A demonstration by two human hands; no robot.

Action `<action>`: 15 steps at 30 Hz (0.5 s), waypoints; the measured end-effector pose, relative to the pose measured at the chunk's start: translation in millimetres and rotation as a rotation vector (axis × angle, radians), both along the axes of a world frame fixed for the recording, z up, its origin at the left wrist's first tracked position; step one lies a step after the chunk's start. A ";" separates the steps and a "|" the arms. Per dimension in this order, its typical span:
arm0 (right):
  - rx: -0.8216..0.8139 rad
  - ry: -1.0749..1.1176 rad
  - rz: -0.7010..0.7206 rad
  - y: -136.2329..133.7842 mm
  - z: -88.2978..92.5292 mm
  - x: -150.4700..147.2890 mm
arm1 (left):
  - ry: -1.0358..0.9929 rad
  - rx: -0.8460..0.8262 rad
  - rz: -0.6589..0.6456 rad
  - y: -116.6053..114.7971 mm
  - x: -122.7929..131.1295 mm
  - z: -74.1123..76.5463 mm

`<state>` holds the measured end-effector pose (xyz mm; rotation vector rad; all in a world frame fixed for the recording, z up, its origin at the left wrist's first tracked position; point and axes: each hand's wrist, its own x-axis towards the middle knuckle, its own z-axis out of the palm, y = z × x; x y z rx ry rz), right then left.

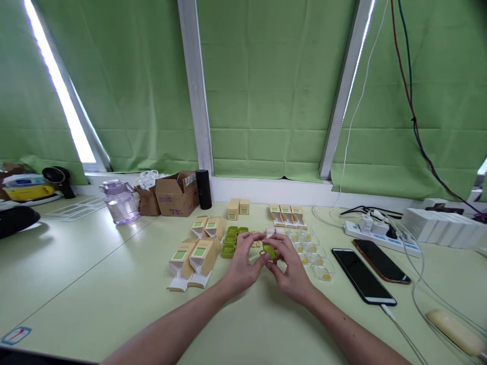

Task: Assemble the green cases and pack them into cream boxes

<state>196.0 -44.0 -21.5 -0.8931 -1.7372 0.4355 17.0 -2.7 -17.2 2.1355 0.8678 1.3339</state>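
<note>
My left hand (244,262) and my right hand (293,269) meet above the middle of the table, fingertips closed around a small green case (271,250). A small ring or loop shows at its left side, and the fingers hide part of it. Left of my hands stand several green square cups (228,250) in rows. Several open cardboard boxes (203,255) with green labels lie beyond them, flaps toward me. To the right of the held case are clear plastic shells (322,274) with yellow centres. Small white pieces (270,230) sit just behind my fingers, partly covered.
Two phones (363,275) lie at the right, one plugged into a white cable. Behind them is a power strip (380,236) with tangled cords. A purple water bottle (120,203), a brown carton (177,195) and a black cylinder (204,189) stand at the back left.
</note>
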 end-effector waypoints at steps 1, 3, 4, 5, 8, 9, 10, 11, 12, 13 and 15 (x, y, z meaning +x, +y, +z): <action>0.019 -0.020 0.000 -0.6 0.6 0.1 | -0.003 0.005 -0.014 -0.1 -0.3 -0.4; 0.061 -0.059 -0.013 -0.8 1.2 0.5 | -0.019 0.015 -0.040 0.3 -1.2 -1.7; 0.083 -0.078 -0.024 -0.4 1.0 0.7 | -0.029 0.018 -0.051 0.7 -1.6 -2.6; 0.102 -0.096 -0.035 0.2 0.7 1.0 | -0.042 0.018 -0.061 1.3 -1.9 -3.7; 0.141 -0.125 -0.064 2.9 -1.5 2.4 | -0.079 0.020 -0.081 3.0 -2.7 -6.4; 0.148 -0.123 -0.072 3.8 -2.6 3.0 | -0.085 0.022 -0.082 3.3 -2.9 -6.9; 0.154 -0.118 -0.080 4.7 -3.7 3.6 | -0.086 0.025 -0.081 3.5 -3.1 -7.3; 0.160 -0.112 -0.087 5.4 -4.9 4.1 | -0.081 0.027 -0.078 3.6 -3.1 -7.4; 0.168 -0.108 -0.093 6.0 -6.0 4.5 | -0.074 0.028 -0.073 3.6 -3.1 -7.3; 0.175 -0.107 -0.097 6.5 -7.0 4.8 | -0.071 0.029 -0.066 3.6 -2.9 -7.0; 0.186 -0.110 -0.105 7.0 -8.7 5.1 | -0.074 0.031 -0.046 3.8 -2.2 -6.2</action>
